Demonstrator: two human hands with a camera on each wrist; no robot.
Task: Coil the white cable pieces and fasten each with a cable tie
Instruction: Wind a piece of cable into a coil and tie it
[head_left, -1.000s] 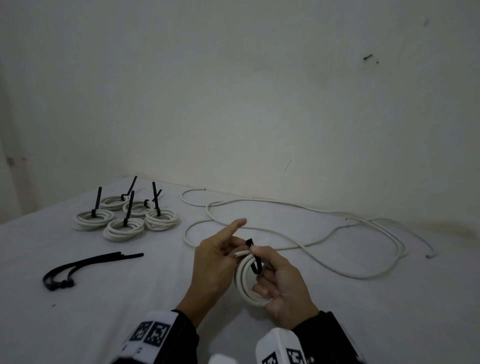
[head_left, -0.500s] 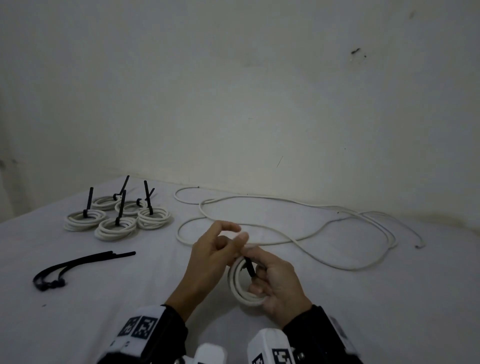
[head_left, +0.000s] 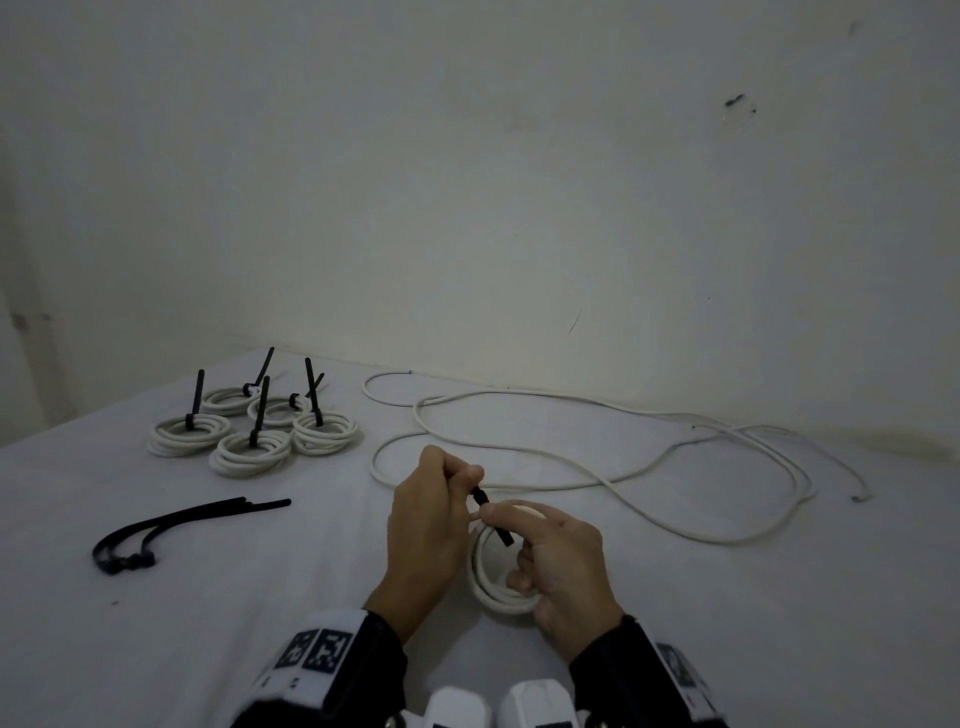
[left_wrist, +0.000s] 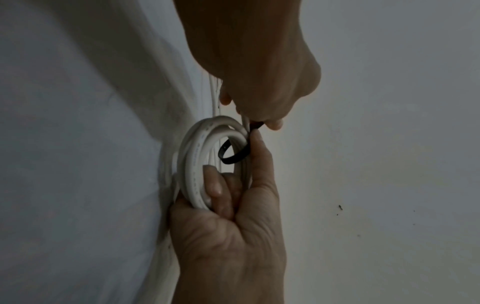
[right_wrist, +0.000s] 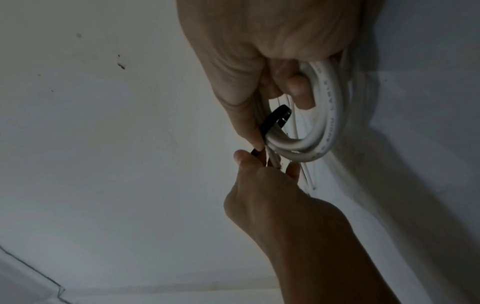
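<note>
My right hand (head_left: 506, 545) grips a small coil of white cable (head_left: 491, 577) just above the white table (head_left: 779, 623), thumb pressed on the coil's top. A black cable tie (head_left: 493, 519) loops round the coil's strands. My left hand (head_left: 470, 480) pinches the tie's free end between thumb and forefinger. In the left wrist view the tie (left_wrist: 231, 158) forms a loose loop round the coil (left_wrist: 194, 164), with my left hand (left_wrist: 259, 121) above and my right hand (left_wrist: 228, 181) below. The right wrist view shows the same coil (right_wrist: 330, 115) and tie (right_wrist: 272, 121).
Several tied coils (head_left: 254, 431) with upright black tie tails sit at the back left. A bundle of spare black ties (head_left: 176, 525) lies at the left. A long loose white cable (head_left: 623, 467) sprawls across the back right, along the wall (head_left: 519, 208).
My left forefinger, stretched out a second ago, has curled down and now pinches the tie's end with the thumb. The right hand keeps hold of the coil.
</note>
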